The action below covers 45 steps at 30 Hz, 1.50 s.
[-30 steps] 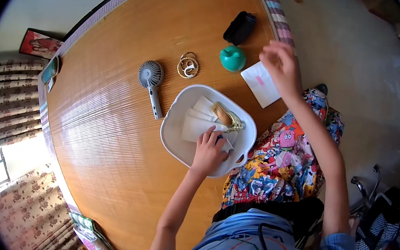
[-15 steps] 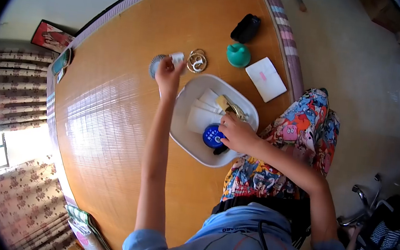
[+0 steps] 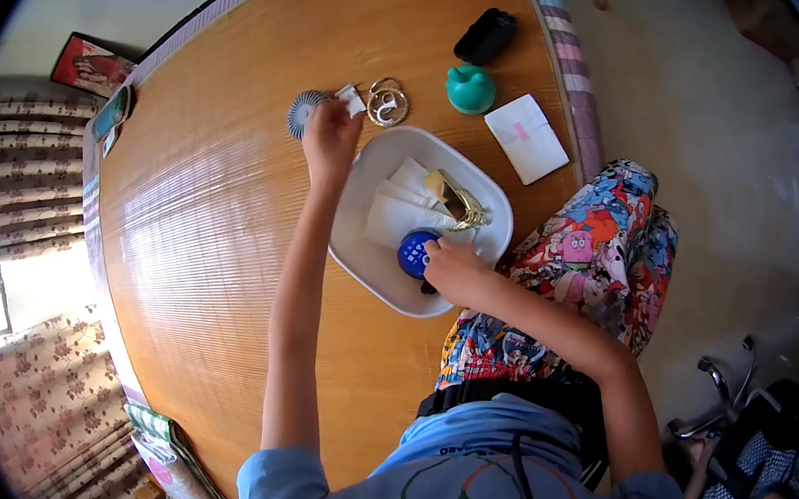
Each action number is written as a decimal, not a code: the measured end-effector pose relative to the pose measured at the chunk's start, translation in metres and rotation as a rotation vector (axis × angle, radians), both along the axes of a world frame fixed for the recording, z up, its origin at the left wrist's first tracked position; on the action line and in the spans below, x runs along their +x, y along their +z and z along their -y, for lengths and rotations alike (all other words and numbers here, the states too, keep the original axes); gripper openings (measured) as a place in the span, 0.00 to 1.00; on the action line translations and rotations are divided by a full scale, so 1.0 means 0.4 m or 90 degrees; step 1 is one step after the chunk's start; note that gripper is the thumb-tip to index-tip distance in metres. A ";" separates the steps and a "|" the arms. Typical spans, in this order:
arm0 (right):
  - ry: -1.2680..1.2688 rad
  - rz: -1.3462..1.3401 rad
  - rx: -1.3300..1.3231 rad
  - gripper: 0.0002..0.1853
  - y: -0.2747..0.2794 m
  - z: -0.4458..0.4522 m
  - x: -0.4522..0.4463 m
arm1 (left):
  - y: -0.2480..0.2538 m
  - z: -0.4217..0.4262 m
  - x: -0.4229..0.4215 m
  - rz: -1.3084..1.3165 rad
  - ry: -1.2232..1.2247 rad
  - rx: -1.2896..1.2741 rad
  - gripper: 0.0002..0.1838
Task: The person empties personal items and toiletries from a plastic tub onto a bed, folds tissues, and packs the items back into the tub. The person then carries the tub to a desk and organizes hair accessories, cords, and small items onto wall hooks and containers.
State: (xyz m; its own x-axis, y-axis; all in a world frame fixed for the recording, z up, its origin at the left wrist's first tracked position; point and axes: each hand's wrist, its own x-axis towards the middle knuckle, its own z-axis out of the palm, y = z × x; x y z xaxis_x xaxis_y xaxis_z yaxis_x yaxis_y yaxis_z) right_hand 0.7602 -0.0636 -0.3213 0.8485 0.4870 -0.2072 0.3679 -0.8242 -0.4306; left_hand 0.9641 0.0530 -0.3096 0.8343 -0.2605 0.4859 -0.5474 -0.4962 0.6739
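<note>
My left hand is beyond the far left rim of a pale plastic basin, its fingers pinched at a small white packet. Right beside those fingers lies a grey ribbed round object. Gold-coloured bangles with a white piece inside lie just to the right of the packet. Inside the basin, my right hand has its fingers closed at the edge of a round blue tin. White folded papers and a shiny gold item share the basin. Something dark beneath my right hand is mostly hidden.
A green rounded object, an open black case and a white pad with a pink mark lie on the brown mat. My patterned trouser legs are close to the basin's right side. An office chair stands at lower right.
My right hand has shifted from beside the gold item onto the blue tin's edge, uncovering more of the gold item. My left hand stays by the white packet. The whole view has shifted slightly.
</note>
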 end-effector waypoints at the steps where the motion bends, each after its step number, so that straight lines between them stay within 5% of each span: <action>1: 0.021 -0.026 0.013 0.06 0.003 0.004 0.005 | 0.023 0.000 -0.057 -0.039 -0.012 0.024 0.11; 4: -0.021 -0.055 0.105 0.07 0.048 0.050 0.019 | 0.029 -0.019 -0.212 -0.099 -0.066 0.068 0.10; 6: -0.127 -0.151 0.389 0.08 0.056 0.119 0.049 | -0.004 -0.041 -0.276 -0.154 -0.120 0.147 0.13; 8: -0.222 -0.007 0.519 0.09 0.051 0.196 0.060 | -0.037 -0.060 -0.323 -0.198 -0.170 0.217 0.18; 14: -0.581 -0.199 0.917 0.08 0.137 0.388 0.012 | -0.038 -0.031 -0.374 -0.294 -0.237 0.457 0.34; 16: -0.646 -0.152 0.920 0.08 0.128 0.396 -0.001 | -0.040 -0.027 -0.368 -0.302 -0.220 0.470 0.35; 20: -0.623 0.236 0.543 0.06 0.047 0.366 0.017 | -0.049 -0.026 -0.355 -0.314 -0.228 0.506 0.32; 23: -0.605 0.314 0.360 0.07 -0.056 0.361 0.050 | -0.026 -0.014 -0.366 -0.322 -0.204 0.474 0.30; 25: -0.587 0.212 0.313 0.08 -0.073 0.342 0.057 | -0.028 -0.030 -0.370 -0.367 -0.185 0.445 0.29; 28: -0.574 0.091 0.228 0.10 -0.098 0.303 0.057 | -0.042 -0.071 -0.369 -0.441 -0.152 0.312 0.26; 34: -0.553 0.087 0.012 0.10 -0.058 0.289 0.051 | -0.024 -0.080 -0.354 -0.693 -0.029 -0.270 0.16; 36: -0.538 0.138 0.062 0.10 -0.040 0.297 0.048 | -0.001 -0.058 -0.343 -0.721 0.000 -0.325 0.14; 38: -0.542 0.146 0.331 0.09 -0.013 0.296 0.047 | 0.004 -0.044 -0.317 -0.801 -0.035 -0.478 0.15; 42: -0.514 0.137 0.410 0.08 0.046 0.276 0.042 | 0.067 0.032 -0.219 -0.760 -0.083 -0.693 0.15; 45: -0.472 0.143 0.379 0.07 0.046 0.249 0.042 | 0.080 0.062 -0.091 -0.678 -0.069 -0.547 0.15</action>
